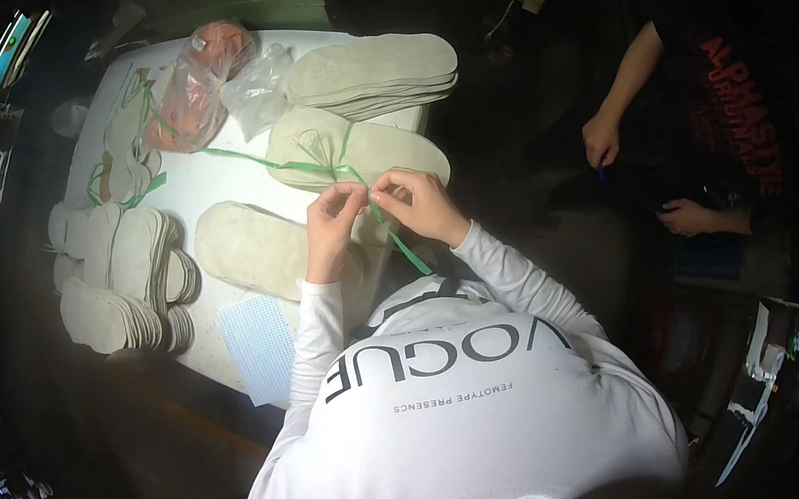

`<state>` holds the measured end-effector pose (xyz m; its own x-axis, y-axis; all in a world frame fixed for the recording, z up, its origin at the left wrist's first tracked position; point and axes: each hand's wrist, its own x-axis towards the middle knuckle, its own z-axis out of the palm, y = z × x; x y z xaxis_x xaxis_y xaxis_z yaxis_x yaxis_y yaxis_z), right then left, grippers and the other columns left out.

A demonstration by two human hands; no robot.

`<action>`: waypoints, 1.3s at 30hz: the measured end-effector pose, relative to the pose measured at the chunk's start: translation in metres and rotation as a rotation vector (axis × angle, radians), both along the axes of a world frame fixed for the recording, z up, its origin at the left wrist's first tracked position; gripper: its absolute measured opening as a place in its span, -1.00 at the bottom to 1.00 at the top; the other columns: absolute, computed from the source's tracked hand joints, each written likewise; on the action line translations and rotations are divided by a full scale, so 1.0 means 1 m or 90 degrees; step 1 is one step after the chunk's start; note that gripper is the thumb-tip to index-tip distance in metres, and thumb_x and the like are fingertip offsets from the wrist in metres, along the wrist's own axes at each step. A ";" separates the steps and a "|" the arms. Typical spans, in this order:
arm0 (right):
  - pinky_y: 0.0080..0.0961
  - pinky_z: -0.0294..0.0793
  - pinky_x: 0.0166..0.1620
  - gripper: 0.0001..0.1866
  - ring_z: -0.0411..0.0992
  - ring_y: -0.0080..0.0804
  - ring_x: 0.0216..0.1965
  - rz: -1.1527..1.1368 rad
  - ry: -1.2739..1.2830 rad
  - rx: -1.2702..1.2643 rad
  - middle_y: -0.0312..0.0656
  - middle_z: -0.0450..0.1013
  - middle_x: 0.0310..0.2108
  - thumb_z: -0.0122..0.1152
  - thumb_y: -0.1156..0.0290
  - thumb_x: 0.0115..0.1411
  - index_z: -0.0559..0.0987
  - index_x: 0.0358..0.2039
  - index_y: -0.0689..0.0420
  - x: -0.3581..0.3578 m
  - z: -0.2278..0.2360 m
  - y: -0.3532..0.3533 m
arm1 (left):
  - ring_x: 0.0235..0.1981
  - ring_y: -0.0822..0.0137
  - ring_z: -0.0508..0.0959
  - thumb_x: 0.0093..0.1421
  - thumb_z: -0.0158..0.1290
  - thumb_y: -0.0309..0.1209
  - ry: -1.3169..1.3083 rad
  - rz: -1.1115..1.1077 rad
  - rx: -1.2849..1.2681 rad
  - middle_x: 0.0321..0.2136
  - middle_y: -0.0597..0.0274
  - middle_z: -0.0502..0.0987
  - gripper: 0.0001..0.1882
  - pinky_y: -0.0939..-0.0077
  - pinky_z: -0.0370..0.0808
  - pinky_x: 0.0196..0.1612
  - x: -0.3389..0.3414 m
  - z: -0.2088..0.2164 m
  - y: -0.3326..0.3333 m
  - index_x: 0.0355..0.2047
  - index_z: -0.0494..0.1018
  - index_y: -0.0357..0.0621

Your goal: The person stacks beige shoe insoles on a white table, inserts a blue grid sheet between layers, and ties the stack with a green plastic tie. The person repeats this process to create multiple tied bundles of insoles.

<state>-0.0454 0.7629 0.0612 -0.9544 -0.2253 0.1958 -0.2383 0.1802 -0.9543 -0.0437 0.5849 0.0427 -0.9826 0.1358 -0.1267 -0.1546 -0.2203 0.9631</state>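
Note:
My left hand (328,231) and my right hand (426,208) meet at the table's near right side, fingertips pinched on a green plastic ribbon (404,249). One end of the ribbon trails down towards my waist; another stretches away to the left over the table. It crosses a pale, sole-shaped bundle (401,148) just beyond my fingers and loops over its middle. Whether there is a knot between my fingertips is too small to tell. Left of my left hand lies another pale sole-shaped piece (242,242), partly behind my wrist.
Stacked soles (370,64) lie at the table's far right, beside clear plastic bags (202,89) with orange contents. Fanned bundles of soles (125,275) crowd the left edge of the white table (185,192). A blue-checked sheet (261,348) lies nearer. A person's hand (602,137) shows at right.

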 end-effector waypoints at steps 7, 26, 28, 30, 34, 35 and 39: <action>-0.64 0.50 -0.37 -0.88 0.45 -0.67 -0.41 0.094 -0.129 -0.117 -0.31 0.54 -0.41 0.19 0.48 0.23 0.57 -0.32 0.29 -0.015 -0.003 -0.012 | -0.38 0.57 0.45 0.27 0.12 -0.35 -0.016 0.018 -0.072 -0.43 0.38 0.52 -0.79 0.69 0.38 -0.28 0.003 0.011 -0.009 -0.28 0.52 -0.28; -0.48 0.54 -0.04 -0.82 0.43 -0.24 -0.07 0.458 -0.710 -0.753 -0.01 0.41 -0.08 -0.06 0.51 0.27 0.42 -0.22 0.38 -0.163 0.015 -0.052 | -0.01 0.31 0.33 0.30 -0.11 -0.47 0.222 0.147 0.722 0.35 -0.03 0.05 -0.93 0.39 0.35 -0.09 0.059 0.059 -0.171 -0.30 0.35 -0.19; -0.42 0.53 0.05 -0.78 0.42 -0.16 0.01 0.594 -0.765 -0.854 0.06 0.38 0.03 -0.12 0.52 0.28 0.36 -0.17 0.44 -0.221 0.026 -0.054 | -0.03 0.28 0.36 0.28 -0.15 -0.46 0.355 0.287 0.716 0.36 -0.01 0.03 -0.89 0.40 0.35 -0.11 0.106 0.073 -0.232 -0.36 0.31 -0.23; -0.39 0.50 0.11 -0.76 0.37 -0.05 0.13 0.366 -0.622 -0.773 0.17 0.26 0.20 -0.19 0.55 0.27 0.31 -0.15 0.48 -0.274 0.042 -0.058 | -0.03 0.23 0.38 0.29 -0.17 -0.46 0.401 0.479 0.543 0.37 -0.01 0.00 -0.86 0.38 0.37 -0.10 0.165 0.091 -0.287 -0.36 0.32 -0.27; -0.32 0.41 0.21 -0.79 0.29 -0.03 0.22 0.158 -0.392 -0.486 0.21 0.28 0.18 -0.26 0.52 0.25 0.28 -0.20 0.39 -0.365 0.061 -0.077 | 0.11 0.15 0.37 0.31 -0.18 -0.44 0.385 0.828 0.196 0.31 -0.12 0.13 -0.79 0.29 0.40 0.07 0.287 0.130 -0.363 -0.25 0.37 -0.37; -0.28 0.33 0.25 -0.79 0.29 -0.08 0.22 0.104 -0.309 -0.360 0.14 0.33 0.16 -0.22 0.44 0.26 0.28 -0.18 0.29 -0.383 0.058 -0.080 | 0.13 0.13 0.36 0.31 -0.17 -0.43 0.383 0.898 0.126 0.29 -0.14 0.16 -0.77 0.28 0.39 0.10 0.313 0.140 -0.376 -0.23 0.39 -0.39; -0.24 0.29 0.16 -0.63 0.27 -0.35 0.12 -0.087 -0.171 -0.077 -0.16 0.47 0.07 -0.12 0.25 0.25 0.38 -0.03 0.22 -0.461 0.043 -0.069 | 0.06 0.16 0.44 0.29 -0.12 -0.45 0.312 1.273 -0.252 0.10 -0.13 0.39 -0.72 0.29 0.38 0.11 0.403 0.176 -0.431 -0.17 0.47 -0.44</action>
